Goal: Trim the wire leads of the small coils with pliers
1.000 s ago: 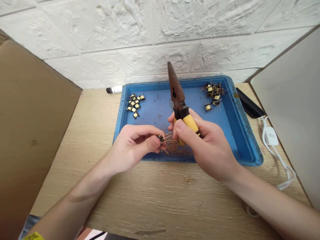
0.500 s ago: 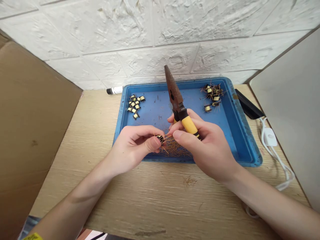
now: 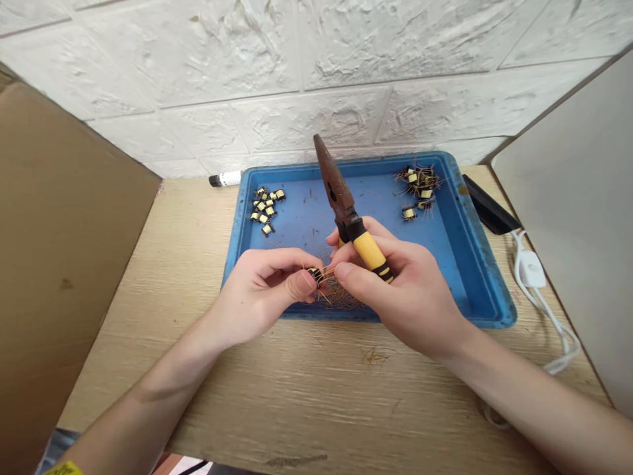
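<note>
Between thumb and fingers, my left hand (image 3: 271, 290) pinches a small black-and-yellow transformer (image 3: 315, 276) with thin copper wires sticking out. My right hand (image 3: 400, 284) grips needle-nose pliers (image 3: 337, 185) with yellow-and-black handles, their rusty jaws pointing up and away. Its thumb and index finger also touch the transformer's wire ends. Below both hands, a heap of cut copper wires (image 3: 343, 295) lies in the blue tray (image 3: 494, 290). Several transformers (image 3: 267, 206) with short leads sit at the tray's left, and several with long wires (image 3: 420, 185) at its right.
A white marker with a black cap (image 3: 225, 179) lies behind the tray's left corner. To the right are a black bar (image 3: 489, 206) and a white cable with a switch (image 3: 533, 269). Loose wire bits (image 3: 374, 356) lie on the wooden table (image 3: 297, 396). Cardboard (image 3: 64, 251) stands at left.
My right hand has shifted slightly left, nearer the transformer, and the pliers' tip has swung a little left and down. The left hand keeps its pinch almost unmoved.
</note>
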Available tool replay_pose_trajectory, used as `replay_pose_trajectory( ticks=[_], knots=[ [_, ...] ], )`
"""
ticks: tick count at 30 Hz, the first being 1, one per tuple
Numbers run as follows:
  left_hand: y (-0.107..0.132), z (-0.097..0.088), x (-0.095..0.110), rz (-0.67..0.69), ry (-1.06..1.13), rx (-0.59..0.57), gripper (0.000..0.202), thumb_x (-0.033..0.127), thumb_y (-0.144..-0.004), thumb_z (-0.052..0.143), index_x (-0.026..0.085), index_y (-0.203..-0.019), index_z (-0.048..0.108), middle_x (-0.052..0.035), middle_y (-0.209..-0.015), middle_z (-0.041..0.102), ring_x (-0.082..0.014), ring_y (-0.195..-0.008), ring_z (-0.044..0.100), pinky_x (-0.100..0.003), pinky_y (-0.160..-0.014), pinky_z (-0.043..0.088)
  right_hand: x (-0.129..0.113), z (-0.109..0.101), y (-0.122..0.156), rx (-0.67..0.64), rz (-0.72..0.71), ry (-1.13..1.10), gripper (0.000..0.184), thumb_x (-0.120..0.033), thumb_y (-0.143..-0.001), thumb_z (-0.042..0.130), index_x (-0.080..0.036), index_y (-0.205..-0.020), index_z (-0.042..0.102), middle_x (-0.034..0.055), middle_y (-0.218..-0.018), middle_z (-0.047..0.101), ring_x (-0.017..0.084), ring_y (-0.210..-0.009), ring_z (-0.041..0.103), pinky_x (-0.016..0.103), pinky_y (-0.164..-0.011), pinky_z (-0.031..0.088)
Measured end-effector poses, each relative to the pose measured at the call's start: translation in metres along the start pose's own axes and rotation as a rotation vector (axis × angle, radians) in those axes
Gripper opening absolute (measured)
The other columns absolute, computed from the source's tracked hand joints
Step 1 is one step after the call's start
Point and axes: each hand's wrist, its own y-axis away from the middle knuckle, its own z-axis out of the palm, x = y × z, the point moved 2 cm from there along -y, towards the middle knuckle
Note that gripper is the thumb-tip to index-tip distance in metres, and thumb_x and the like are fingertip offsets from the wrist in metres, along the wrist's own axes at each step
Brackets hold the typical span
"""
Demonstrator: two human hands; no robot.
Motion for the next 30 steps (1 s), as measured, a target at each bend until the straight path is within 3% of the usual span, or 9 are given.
replay_pose_trajectory(
  ticks=[30],
  knots=[
    [0.0005, 0.0004, 0.0000, 0.056, -0.003, -0.050, 0.046, 0.060, -0.090, 0.075, 0.016, -0.077, 0.076, -0.0023, -0.066, 0.071, -0.0112, -0.058, 0.063, -0.019, -0.055, 0.054, 0.0007, -0.0014, -0.0009, -0.051, 0.010, -0.041, 0.016, -0.022, -0.082, 0.067, -0.023, -0.066, 0.070, 0.0028, -0.093, 0.069, 0.017, -0.098, 0.070, 0.031, -0.081, 0.059]
  ],
)
